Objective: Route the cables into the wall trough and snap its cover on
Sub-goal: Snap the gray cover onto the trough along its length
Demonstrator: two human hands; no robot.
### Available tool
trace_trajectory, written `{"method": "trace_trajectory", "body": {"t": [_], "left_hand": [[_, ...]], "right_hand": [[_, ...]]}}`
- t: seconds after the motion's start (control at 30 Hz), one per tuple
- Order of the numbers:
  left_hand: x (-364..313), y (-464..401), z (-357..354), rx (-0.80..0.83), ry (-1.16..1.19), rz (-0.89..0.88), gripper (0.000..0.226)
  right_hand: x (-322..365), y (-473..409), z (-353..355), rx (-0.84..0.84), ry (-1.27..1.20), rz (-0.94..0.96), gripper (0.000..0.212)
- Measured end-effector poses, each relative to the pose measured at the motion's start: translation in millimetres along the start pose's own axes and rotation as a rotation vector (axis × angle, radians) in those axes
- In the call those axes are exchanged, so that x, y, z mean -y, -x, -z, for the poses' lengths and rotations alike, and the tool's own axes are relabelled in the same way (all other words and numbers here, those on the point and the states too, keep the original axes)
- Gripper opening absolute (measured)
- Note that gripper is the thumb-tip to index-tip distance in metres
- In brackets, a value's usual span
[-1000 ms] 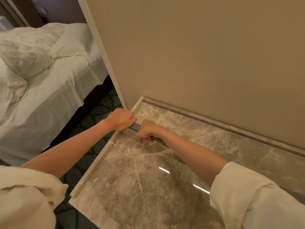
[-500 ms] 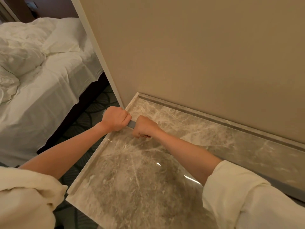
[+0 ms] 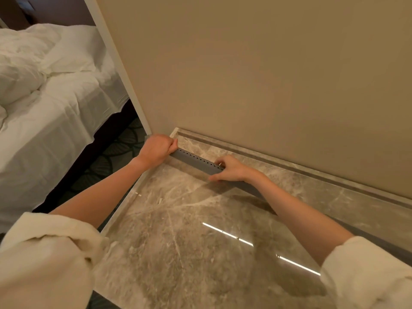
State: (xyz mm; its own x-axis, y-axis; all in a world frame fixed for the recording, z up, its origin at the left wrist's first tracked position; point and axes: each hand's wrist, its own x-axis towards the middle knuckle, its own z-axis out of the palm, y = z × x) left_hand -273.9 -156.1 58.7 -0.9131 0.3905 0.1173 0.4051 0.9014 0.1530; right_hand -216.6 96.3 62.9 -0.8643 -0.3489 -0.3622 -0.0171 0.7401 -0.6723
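Note:
A long grey trough (image 3: pixel 196 160) with a row of small holes along its upper edge lies across the marble top, running from near the left corner back toward the lower right (image 3: pixel 379 244). My left hand (image 3: pixel 157 148) is closed around its left end. My right hand (image 3: pixel 231 169) grips it a short way along, thumb in front and fingers over the top. My right forearm hides the stretch behind it. No cables or separate cover can be made out.
The marble top (image 3: pixel 189 241) meets a beige wall (image 3: pixel 256 74) with a low marble upstand (image 3: pixel 289 168). Its left edge (image 3: pixel 124 206) drops to patterned carpet. A bed with white linen (image 3: pixel 55 97) stands at left.
My right hand has slid right along the trough, away from my left hand, uncovering the holed stretch between them. The view has shifted, so the bed and wall appear lower.

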Motion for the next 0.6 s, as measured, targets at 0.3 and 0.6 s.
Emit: {"method": "trace_trajectory", "body": {"t": [0.3,0.6], "left_hand": [[-10,-3,-17,-0.041,0.011,-0.038,0.037],[-38,9,-31,-0.050,0.100,-0.114,0.028]], "right_hand": [[-25,15,-10,-0.260,0.227,0.066,0.032],[-39,40,-10,-0.361,0.298,0.095,0.029]]}}
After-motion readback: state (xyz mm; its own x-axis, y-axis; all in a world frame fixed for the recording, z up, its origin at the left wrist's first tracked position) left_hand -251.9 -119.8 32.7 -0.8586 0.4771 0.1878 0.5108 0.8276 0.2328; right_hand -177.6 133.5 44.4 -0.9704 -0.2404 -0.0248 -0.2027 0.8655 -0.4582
